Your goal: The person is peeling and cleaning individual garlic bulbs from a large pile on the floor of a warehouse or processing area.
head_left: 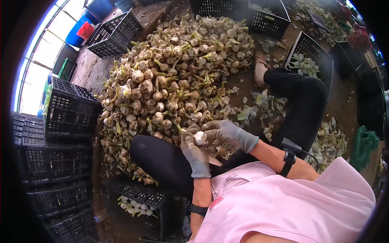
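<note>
My left hand (194,148), in a grey work glove, is closed around a garlic bulb (199,138). The bulb is white and clean, and its green stem end shows past the fingers. My right hand (227,134), gloved the same way, has its fingers curled against the right side of the bulb. Just beyond both hands rises a large pile of garlic bulbs (174,73), brown with soil, many with short stems. Loose garlic skins (263,107) lie on the ground to the right of the pile.
By my left knee stands a black crate (150,198) with white garlic bulbs (135,207) in it. Stacked black crates (60,162) line the left side. Another crate (312,44) with pale bulbs stands at the far right. A green mesh bag (364,148) lies at the right edge.
</note>
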The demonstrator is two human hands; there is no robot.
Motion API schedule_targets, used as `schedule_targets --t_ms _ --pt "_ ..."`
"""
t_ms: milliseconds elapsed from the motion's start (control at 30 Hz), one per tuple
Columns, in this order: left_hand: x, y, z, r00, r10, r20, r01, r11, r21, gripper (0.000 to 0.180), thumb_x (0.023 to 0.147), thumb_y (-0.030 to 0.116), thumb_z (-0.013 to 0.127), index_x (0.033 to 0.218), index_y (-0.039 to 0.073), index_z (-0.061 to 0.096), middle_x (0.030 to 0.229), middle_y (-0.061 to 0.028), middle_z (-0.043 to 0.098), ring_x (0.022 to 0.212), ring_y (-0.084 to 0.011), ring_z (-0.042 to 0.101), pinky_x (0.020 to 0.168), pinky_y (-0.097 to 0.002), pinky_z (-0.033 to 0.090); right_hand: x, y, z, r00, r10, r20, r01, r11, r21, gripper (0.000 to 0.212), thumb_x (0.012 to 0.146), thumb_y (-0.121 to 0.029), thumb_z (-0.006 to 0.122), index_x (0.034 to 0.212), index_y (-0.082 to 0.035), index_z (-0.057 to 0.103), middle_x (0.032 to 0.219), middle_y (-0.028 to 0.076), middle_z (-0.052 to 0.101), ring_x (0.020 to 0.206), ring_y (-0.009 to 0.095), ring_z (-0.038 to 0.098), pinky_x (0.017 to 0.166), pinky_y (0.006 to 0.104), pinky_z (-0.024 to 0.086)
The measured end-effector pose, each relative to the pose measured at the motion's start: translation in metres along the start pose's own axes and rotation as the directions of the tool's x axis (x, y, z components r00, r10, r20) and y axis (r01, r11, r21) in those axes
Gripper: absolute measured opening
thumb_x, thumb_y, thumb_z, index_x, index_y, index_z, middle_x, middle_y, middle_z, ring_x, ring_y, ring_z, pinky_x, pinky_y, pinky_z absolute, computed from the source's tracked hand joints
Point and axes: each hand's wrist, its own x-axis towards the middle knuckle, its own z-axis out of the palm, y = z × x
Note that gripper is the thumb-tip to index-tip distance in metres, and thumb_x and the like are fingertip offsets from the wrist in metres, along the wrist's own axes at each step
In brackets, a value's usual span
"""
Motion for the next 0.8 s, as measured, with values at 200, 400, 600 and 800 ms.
schedule_targets --t_ms 200,400,600,800 --pt "-0.003 -0.002 0.008 0.987 -0.133 -0.088 0.131 0.991 -0.025 0.021 0.095 0.017 0.046 0.089 0.001 0.057 0.095 -0.0102 0.060 0.086 -0.0187 0.058 0.078 -0.0307 0.048 0.006 0.014 -0.007 0.999 0.021 0.042 -0.032 0.957 0.287 0.031 0.083 -0.021 0.071 0.105 -0.001 0.062 0.084 0.005 0.065 0.067 0.013 0.060 0.054 0.0244 0.048" --pt "0.003 -0.007 0.002 0.999 0.004 -0.047 0.000 0.997 0.081 0.020 0.096 0.016 0.046 0.090 0.001 0.058 0.093 -0.0099 0.060 0.086 -0.0190 0.058 0.076 -0.0305 0.049 -0.004 0.003 -0.011 1.000 0.010 0.022 -0.016 0.961 0.275 0.033 0.080 -0.011 0.068 0.109 0.001 0.060 0.090 0.010 0.066 0.076 0.019 0.065 0.061 0.0286 0.052" --pt "-0.007 0.000 0.027 0.945 0.300 0.129 -0.315 0.739 0.595 0.010 0.087 0.003 0.049 0.082 -0.002 0.055 0.098 -0.0117 0.057 0.084 -0.0223 0.054 0.076 -0.0295 0.046 0.003 0.005 0.004 0.912 -0.367 -0.185 0.220 0.816 -0.534 0.037 0.074 -0.011 0.065 0.106 0.006 0.060 0.090 0.019 0.065 0.082 0.026 0.064 0.073 0.0347 0.050" --pt "-0.009 -0.005 0.022 0.988 0.143 0.064 -0.157 0.914 0.374 0.019 0.094 0.011 0.044 0.087 0.000 0.057 0.089 -0.0096 0.056 0.082 -0.0187 0.053 0.075 -0.0292 0.045 0.011 0.019 -0.001 0.939 -0.222 -0.264 0.160 0.958 -0.237 0.033 0.072 -0.007 0.060 0.104 0.004 0.063 0.085 0.015 0.066 0.079 0.020 0.064 0.069 0.0323 0.051"
